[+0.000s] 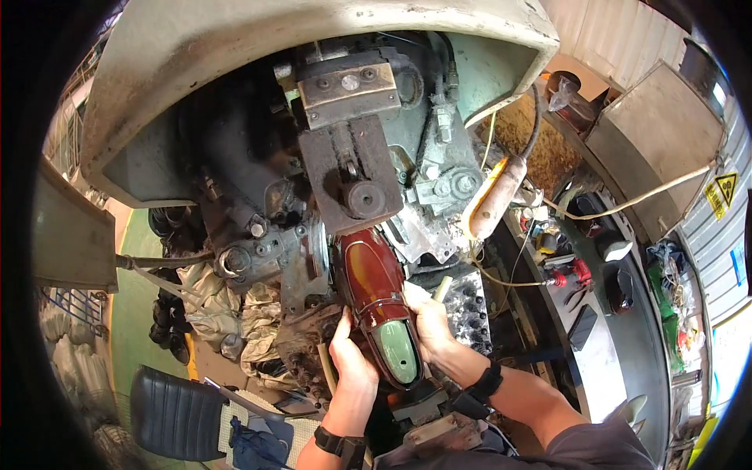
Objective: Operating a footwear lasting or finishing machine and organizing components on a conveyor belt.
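A glossy reddish-brown leather shoe [368, 272] sits on a green shoe last [395, 352], whose heel end shows through the shoe's opening with a small hole in it. The toe points away from me, just under a dark metal block [350, 168] of the machine; whether they touch I cannot tell. My left hand [352, 359] grips the shoe's left side near the heel. On the opposite side my right hand [429, 325] holds it, with a bright white patch by the thumb that I cannot make out. The shoe's underside is hidden.
A pale machine hood [313, 31] arches overhead. A lit lamp [495, 200] hangs right of the block on a cord. Further right, a bench [603, 352] carries a red power tool [570, 274] and a dark phone-like slab [581, 327]. A black chair [176, 413] stands at lower left.
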`<state>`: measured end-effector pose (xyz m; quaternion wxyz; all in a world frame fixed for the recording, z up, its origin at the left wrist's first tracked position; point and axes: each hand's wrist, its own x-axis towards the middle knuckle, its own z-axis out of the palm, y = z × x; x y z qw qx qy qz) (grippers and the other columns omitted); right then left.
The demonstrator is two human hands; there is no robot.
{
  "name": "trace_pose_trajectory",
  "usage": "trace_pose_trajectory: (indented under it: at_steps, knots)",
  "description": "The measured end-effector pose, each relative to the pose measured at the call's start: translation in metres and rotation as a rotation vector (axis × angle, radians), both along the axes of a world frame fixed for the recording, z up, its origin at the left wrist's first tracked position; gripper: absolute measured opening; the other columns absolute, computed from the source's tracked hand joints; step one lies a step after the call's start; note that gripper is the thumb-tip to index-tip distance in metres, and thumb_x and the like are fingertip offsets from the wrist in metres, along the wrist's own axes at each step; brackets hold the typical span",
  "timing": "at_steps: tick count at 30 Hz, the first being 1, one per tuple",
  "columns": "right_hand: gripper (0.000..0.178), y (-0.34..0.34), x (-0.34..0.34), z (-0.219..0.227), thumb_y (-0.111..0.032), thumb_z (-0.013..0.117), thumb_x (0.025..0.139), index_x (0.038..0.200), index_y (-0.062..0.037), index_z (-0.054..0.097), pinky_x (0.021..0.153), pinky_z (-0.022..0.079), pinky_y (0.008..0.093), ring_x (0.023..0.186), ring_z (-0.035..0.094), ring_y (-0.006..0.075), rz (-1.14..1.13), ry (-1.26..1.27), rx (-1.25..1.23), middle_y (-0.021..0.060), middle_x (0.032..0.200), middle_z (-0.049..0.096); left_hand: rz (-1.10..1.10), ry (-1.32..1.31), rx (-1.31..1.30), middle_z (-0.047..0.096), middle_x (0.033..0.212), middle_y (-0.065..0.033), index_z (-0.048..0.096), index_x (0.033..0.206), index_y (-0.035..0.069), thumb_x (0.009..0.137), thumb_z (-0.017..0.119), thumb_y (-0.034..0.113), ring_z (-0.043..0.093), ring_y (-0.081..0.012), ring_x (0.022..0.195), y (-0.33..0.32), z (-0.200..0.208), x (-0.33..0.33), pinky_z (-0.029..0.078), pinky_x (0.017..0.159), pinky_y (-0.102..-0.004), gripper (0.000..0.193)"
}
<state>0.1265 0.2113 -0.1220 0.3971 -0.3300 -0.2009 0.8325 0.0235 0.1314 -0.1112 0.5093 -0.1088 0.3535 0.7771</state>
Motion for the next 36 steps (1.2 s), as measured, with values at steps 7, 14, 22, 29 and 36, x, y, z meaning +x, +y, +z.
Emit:
trace_pose_trajectory:
  at_steps: [7, 14, 22, 29, 36]
  knots:
    - [0.022, 0.01, -0.005, -0.043, -0.015, 0.059, 0.103, 0.118, 0.0001, 0.066, 0.084, 0.058, 0.0341, 0.095, 0.07, 0.0185, -0.05, 0.022, 0.092, 0.0092, 0.11, 0.072, 0.014, -0.038, 0.1, 0.071, 0.118, -0.0091, 0.065, 0.123, 0.006, 0.104, 0.053, 0.034, 0.067, -0.0254, 0.106, 0.01, -0.042, -0.004, 0.053, 0.096, -0.0422, 0.037]
    - [0.022, 0.011, -0.01, -0.039, -0.016, 0.064, 0.101, 0.113, 0.0023, 0.066, 0.077, 0.059, 0.0321, 0.086, 0.07, 0.0173, -0.096, 0.056, 0.141, 0.0101, 0.105, 0.073, 0.107, 0.096, 0.107, 0.071, 0.109, -0.01, 0.067, 0.111, 0.0, 0.103, 0.062, 0.028, 0.07, -0.0226, 0.093, 0.016, -0.07, -0.005, 0.058, 0.083, -0.0399, 0.029]
    - [0.028, 0.012, -0.005, -0.032, -0.016, 0.064, 0.1, 0.125, -0.0028, 0.064, 0.09, 0.057, 0.0322, 0.102, 0.067, 0.0153, -0.052, 0.036, 0.103, 0.0055, 0.117, 0.069, 0.081, 0.025, 0.1, 0.071, 0.106, -0.0126, 0.067, 0.109, -0.002, 0.102, 0.063, 0.029, 0.071, -0.0252, 0.091, 0.019, -0.057, -0.003, 0.061, 0.081, -0.0439, 0.032]
    - [0.035, 0.007, -0.005, -0.03, -0.015, 0.061, 0.101, 0.132, 0.0004, 0.06, 0.097, 0.055, 0.0352, 0.11, 0.066, 0.0185, -0.042, 0.025, 0.109, 0.0097, 0.125, 0.068, 0.058, 0.006, 0.124, 0.071, 0.112, -0.0137, 0.066, 0.116, -0.003, 0.102, 0.062, 0.031, 0.071, -0.0272, 0.093, 0.013, -0.066, -0.006, 0.061, 0.082, -0.0451, 0.037]
    - [0.038, 0.011, 0.0, -0.04, -0.032, 0.053, 0.107, 0.122, 0.0008, 0.065, 0.083, 0.055, 0.0304, 0.097, 0.067, 0.0146, 0.029, -0.11, 0.266, 0.0075, 0.113, 0.07, -0.041, 0.155, 0.072, 0.069, 0.12, -0.0104, 0.064, 0.126, 0.001, 0.101, 0.062, 0.044, 0.068, -0.0249, 0.102, 0.013, -0.061, -0.008, 0.057, 0.089, -0.0418, 0.05]
